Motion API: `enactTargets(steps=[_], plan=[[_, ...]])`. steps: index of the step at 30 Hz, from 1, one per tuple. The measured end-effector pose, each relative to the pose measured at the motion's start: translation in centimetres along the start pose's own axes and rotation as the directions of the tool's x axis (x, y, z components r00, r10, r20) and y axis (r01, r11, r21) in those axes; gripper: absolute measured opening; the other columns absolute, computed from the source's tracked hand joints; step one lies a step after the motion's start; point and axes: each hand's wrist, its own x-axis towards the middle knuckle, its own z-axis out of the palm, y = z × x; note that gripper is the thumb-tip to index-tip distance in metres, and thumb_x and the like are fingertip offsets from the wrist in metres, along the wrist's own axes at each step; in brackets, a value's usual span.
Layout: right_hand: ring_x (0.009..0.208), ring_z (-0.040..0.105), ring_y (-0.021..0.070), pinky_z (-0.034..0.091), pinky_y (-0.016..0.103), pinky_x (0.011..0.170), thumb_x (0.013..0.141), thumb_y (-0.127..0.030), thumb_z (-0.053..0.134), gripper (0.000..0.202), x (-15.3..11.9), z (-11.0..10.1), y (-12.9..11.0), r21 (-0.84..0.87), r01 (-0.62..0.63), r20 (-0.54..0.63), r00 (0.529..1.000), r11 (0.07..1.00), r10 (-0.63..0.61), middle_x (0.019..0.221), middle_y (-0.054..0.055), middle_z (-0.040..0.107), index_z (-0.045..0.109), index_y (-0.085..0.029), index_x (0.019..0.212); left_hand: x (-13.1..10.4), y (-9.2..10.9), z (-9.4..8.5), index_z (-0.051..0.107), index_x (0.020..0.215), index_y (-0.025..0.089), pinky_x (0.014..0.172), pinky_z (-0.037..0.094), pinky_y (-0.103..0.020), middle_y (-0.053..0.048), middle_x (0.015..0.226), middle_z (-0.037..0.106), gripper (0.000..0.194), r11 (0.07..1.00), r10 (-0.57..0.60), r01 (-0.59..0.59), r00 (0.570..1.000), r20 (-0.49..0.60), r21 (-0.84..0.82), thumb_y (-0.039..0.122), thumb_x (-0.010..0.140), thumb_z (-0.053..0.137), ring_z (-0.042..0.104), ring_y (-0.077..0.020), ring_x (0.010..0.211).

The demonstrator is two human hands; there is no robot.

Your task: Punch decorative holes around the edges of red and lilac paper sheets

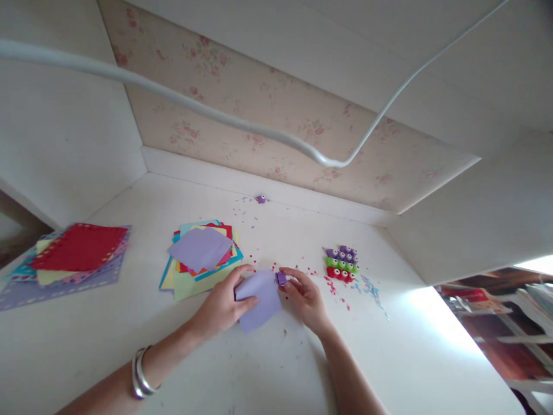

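Observation:
My left hand grips the left edge of a light purple sheet of paper, thumb on top and fingers behind. At the sheet's upper right edge, a small purple paper punch is pinched between the thumb and fingers of my right hand. The punch touches the paper's edge; whether its jaw is around the edge I cannot make out. To the right sits a cluster of small punches in purple, green and red, with eye-like round spots.
Coloured paper sheets lie stacked behind my left hand. Sheets with punched edges are piled at far left. Another purple punch stands near the wall. Paper bits are scattered at right. A white cable hangs across above.

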Motion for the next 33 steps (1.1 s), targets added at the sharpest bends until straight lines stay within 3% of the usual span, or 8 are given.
enactTargets(steps=[2,7,14,33], plan=[[0.102,0.063,0.0195,0.052,0.035,0.087,0.089,-0.032,0.058,0.022,-0.03,-0.05,0.27,-0.045,0.046,-0.004,0.999,0.998,-0.047,0.12,0.006,0.062,0.061,-0.028,0.11,0.36,0.14,-0.39,0.046,0.125,0.021,0.075,0.052,-0.031,-0.006,0.108,0.064,0.05,0.998,-0.03,0.031,0.999,0.011,-0.057,0.031,0.079,0.063,0.064,-0.0204,0.088],[0.109,0.059,0.0202,0.05,0.035,0.09,0.09,-0.029,0.055,0.021,-0.1,0.0,0.28,-0.16,0.11,0.012,0.994,0.981,-0.109,0.122,0.007,0.061,0.062,-0.027,0.11,0.64,0.45,-1.0,0.051,0.122,0.021,0.087,0.049,-0.034,-0.008,0.123,0.058,0.049,0.998,-0.061,0.06,0.998,-0.034,-0.031,0.033,0.077,0.065,0.06,-0.024,0.105],[0.116,0.056,0.021,0.049,0.036,0.095,0.091,-0.026,0.054,0.022,-0.12,0.32,0.26,-0.162,0.16,0.058,0.987,0.974,-0.152,0.125,0.008,0.06,0.062,-0.028,0.112,0.51,0.32,-1.04,0.054,0.119,0.022,0.096,0.045,-0.035,-0.006,0.127,0.057,0.046,0.999,-0.024,0.025,0.999,-0.049,0.024,0.03,0.076,0.065,0.055,-0.0243,0.114],[0.116,0.056,0.0202,0.049,0.037,0.095,0.091,-0.023,0.055,0.024,-0.2,0.12,0.26,-0.22,0.203,0.065,0.979,0.954,-0.193,0.122,0.007,0.062,0.064,-0.029,0.112,0.66,0.26,-1.07,0.054,0.116,0.023,0.09,0.047,-0.033,-0.004,0.12,0.06,0.041,0.998,-0.061,0.061,0.998,-0.02,-0.001,0.03,0.077,0.063,0.06,-0.022,0.104]])
